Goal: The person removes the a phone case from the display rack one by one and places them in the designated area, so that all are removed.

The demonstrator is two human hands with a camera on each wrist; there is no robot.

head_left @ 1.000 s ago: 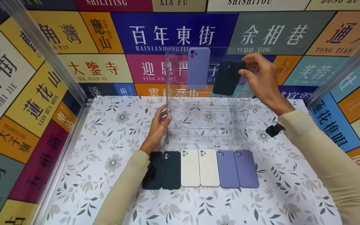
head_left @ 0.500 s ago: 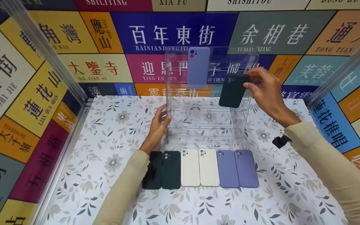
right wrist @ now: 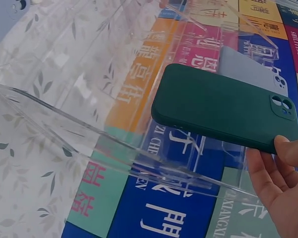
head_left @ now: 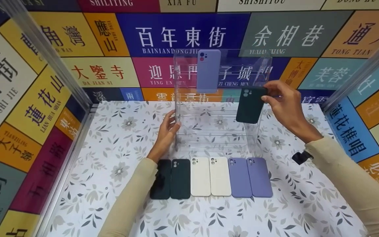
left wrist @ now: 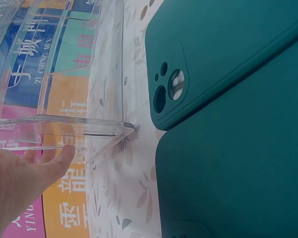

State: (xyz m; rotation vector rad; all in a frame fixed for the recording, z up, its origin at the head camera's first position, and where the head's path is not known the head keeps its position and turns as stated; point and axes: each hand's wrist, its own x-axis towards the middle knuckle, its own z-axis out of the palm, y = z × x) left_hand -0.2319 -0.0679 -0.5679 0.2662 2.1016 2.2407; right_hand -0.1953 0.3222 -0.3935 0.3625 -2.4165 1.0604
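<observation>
My right hand [head_left: 286, 103] pinches a dark green phone case [head_left: 250, 104] by its upper right edge, thumb in front. The case hangs slightly tilted before the right part of a clear tiered display stand [head_left: 217, 140]. In the right wrist view the green case [right wrist: 223, 106] is seen from its back, camera holes near my fingers. My left hand [head_left: 168, 130] grips the stand's left side edge; in the left wrist view the thumb [left wrist: 64, 157] lies against the clear panel. A light purple case [head_left: 208, 72] stands on the stand's top tier, left of middle.
Before the stand, a row of phone cases lies flat: two dark green cases [head_left: 180, 179], two cream cases [head_left: 220, 176] and two purple cases [head_left: 260, 177]. The table has a leaf-patterned cover [head_left: 120, 197]. Sign-covered walls [head_left: 189, 33] rise behind and at both sides.
The right hand has brought the green case down and slightly to the right, from the top tier's height to a lower tier's. The left hand and the stand have stayed put.
</observation>
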